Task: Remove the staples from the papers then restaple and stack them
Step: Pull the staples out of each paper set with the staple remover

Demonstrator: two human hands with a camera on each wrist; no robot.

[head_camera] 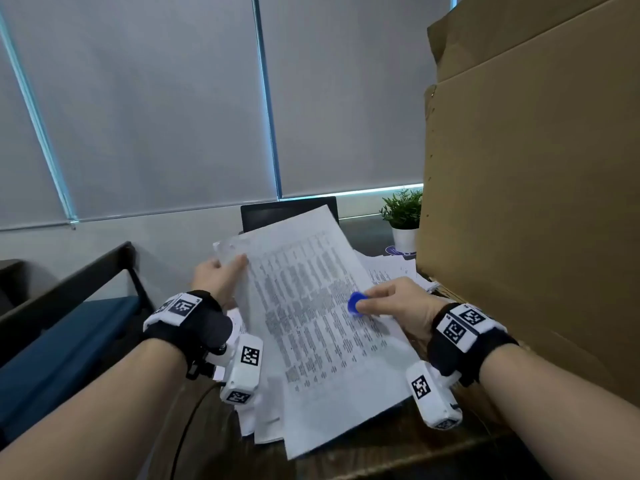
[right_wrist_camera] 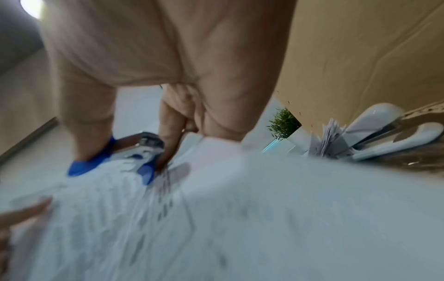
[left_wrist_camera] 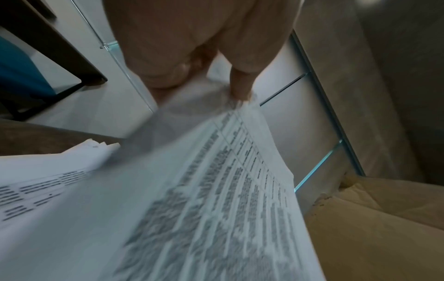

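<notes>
Blue-handled staple remover (head_camera: pixel 356 304) is being pinched in the right hand (head_camera: pixel 398 306), resting on the printed papers (head_camera: pixel 311 323) mid-sheet. The left hand (head_camera: pixel 216 277) is pinching the far left corner, lifting the set above the desk pile (head_camera: pixel 263 424). Any staple probably lies at that corner, up the sheet's long axis from the remover; none is discernible.

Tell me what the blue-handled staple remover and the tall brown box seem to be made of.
Blue-handled staple remover: glossy blue grips, probably plastic, on shiny silvery jaws, likely metal; the right wrist view is blurred. Tall brown box: matte tan corrugated cardboard, judging by its creased, ragged edges.
</notes>
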